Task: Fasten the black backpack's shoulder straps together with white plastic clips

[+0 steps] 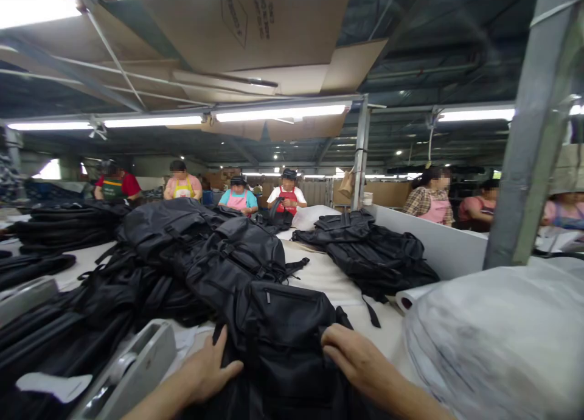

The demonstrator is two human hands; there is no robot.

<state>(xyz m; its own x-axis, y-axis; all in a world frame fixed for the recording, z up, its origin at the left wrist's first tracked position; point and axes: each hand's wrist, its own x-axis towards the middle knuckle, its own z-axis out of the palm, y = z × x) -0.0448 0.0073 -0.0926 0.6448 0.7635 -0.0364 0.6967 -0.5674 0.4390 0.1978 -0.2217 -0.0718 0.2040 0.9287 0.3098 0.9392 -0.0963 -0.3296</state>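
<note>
A black backpack (287, 322) with a front zip pocket lies before me on the table. My right hand (349, 353) has its fingers curled over the backpack's right edge, gripping it. On the other side, my left hand (210, 365) rests against the bag's left side, thumb and index finger spread apart. The rest of that hand's fingers are hard to see. Directly beyond this bag, a heap of more black backpacks (237, 246) stretches away along the table.
A grey machine part (150, 359), perhaps a tape dispenser, stands left of my left arm. Clear plastic bags (497, 335) bulge at the right. More backpacks (378, 249) lie beyond them, beside a white partition (438, 243). A metal post (524, 128) rises at right. Several people work across the table.
</note>
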